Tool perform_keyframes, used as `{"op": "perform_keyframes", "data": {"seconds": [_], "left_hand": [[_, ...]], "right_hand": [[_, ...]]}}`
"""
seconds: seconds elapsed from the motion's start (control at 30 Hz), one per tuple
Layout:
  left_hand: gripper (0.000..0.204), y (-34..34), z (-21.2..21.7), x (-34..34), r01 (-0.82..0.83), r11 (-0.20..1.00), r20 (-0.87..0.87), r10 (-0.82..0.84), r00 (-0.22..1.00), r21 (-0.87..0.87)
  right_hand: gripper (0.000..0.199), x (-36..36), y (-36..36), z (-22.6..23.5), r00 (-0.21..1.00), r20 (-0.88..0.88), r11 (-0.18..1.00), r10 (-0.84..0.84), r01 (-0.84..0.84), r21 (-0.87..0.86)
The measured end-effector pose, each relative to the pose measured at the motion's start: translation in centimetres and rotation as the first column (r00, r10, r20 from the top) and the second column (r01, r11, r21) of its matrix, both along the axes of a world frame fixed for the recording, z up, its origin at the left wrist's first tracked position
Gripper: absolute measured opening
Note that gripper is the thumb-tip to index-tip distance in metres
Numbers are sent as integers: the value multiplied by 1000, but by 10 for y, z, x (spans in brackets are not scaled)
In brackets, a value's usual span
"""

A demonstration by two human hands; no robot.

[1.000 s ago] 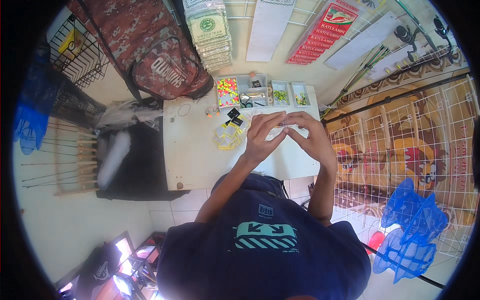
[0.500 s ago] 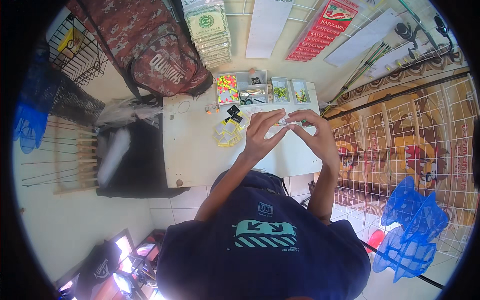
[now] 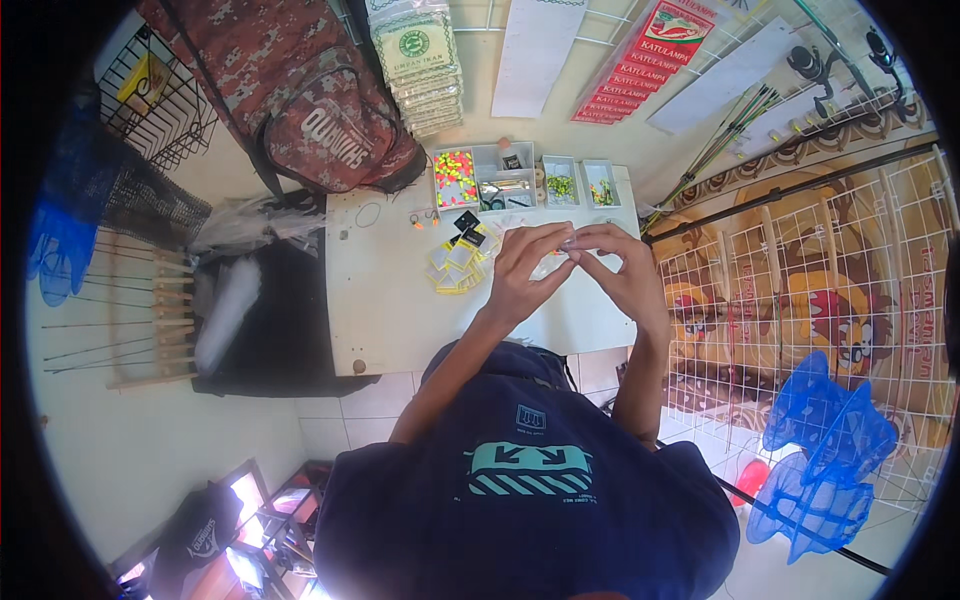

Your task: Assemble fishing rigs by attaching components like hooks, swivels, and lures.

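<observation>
One tiny, shiny piece (image 3: 569, 243), too small for me to identify, sits between left hand (image 3: 524, 272) and right hand (image 3: 632, 282), each grip pinching it, probably for fine control; the white compartmented plastic tray (image 3: 487, 160) stands beyond, likely for easy reach.

Bright, soft light overall, white glare at lower left, fisheye-bent edges, black corners.
</observation>
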State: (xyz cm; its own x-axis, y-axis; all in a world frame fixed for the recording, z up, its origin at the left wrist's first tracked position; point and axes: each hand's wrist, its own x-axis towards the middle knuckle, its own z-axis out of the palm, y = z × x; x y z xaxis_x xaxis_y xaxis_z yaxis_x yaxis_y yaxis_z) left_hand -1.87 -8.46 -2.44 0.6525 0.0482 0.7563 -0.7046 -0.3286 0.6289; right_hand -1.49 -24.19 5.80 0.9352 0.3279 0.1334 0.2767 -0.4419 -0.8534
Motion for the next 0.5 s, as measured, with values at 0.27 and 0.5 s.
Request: {"op": "perform_keyframes", "data": {"seconds": [0.27,0.5], "left_hand": [[39,7,0,-9,263,923,-449,-369,814,-282],[28,9,-12,-6,244,754,-483,-598,640,-610]], "right_hand": [[13,8,-5,-6,993,-105,997,-62,57,-49],[12,14,-13,-20,998,-65,991,25,-33,-131]]}}
